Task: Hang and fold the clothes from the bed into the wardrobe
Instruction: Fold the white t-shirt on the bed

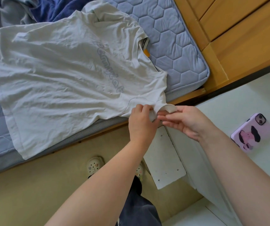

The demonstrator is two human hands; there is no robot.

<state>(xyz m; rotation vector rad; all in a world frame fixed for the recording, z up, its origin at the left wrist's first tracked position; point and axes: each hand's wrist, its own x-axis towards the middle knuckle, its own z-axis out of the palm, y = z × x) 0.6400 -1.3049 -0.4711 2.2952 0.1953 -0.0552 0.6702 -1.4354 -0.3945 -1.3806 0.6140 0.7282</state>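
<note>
A cream T-shirt (62, 75) with pale grey lettering lies spread flat on the blue quilted mattress (176, 46), its collar toward the right. Its near sleeve hangs over the bed's edge. My left hand (140, 119) pinches that sleeve's cuff from the left. My right hand (186, 121) holds the same cuff from the right, fingers stretched under the fabric. The two hands almost touch.
Grey and dark blue clothes (38, 10) are piled at the top left of the bed. A wooden bed frame (238, 38) rises at the right. A pink-cased phone (251, 132) lies on a white surface (248, 98) to the right. My slippered feet stand on a beige floor (33, 193).
</note>
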